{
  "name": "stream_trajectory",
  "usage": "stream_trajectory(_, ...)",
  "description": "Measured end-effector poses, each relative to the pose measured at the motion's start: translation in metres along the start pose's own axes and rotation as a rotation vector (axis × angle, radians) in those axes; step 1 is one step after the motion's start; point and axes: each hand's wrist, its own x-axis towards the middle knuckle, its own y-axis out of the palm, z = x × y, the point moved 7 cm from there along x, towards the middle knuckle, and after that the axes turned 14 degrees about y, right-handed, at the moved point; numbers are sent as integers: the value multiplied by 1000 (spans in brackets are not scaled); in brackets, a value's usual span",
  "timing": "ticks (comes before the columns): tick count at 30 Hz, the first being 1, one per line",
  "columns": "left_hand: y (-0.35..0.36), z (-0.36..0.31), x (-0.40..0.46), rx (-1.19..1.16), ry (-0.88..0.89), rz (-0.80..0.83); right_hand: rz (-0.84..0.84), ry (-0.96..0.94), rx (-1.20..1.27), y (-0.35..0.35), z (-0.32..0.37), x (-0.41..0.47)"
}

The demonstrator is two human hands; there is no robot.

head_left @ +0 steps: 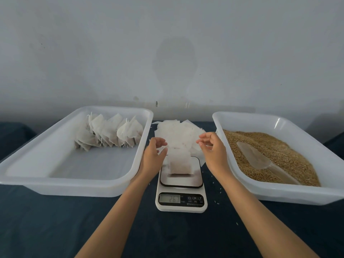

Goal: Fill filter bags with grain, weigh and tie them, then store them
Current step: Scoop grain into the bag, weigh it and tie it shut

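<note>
Your left hand (154,155) and right hand (212,148) flank the filled bag (179,162) on the scale (181,200), fingers loosely curled, grasping nothing.

filled bag (180,164): white, upright on scale (181,185), display lit | tied bags (109,135): row at far end of left tray (74,185) | empty bags (178,133): loose pile behind scale | grain (275,155): golden-brown, heaped in right tray (297,194), clear scoop (260,159) lying on top

Head camera looks forward and down, close over the table (55,229).
</note>
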Motion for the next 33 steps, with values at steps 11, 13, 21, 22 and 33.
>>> stream_trajectory(11, 12, 22, -9, 185, -172, 204, 159, 152, -156, 28, -32, 6)
stream_trajectory(13, 17, 25, -11, 216, -216, 249, 220, 218, -217, 38, -43, 5)
stream_trajectory(21, 30, 8, -5, 286, -143, 300, 152, 199, -196, 46, -37, 7)
stream_trajectory(22, 31, 2, -4, 281, -113, 295, 127, 157, -158, 42, -29, 7)
stream_trajectory(33, -20, -77, 24, 345, 50, -18, 180, -154, 100, 50, 83, 6)
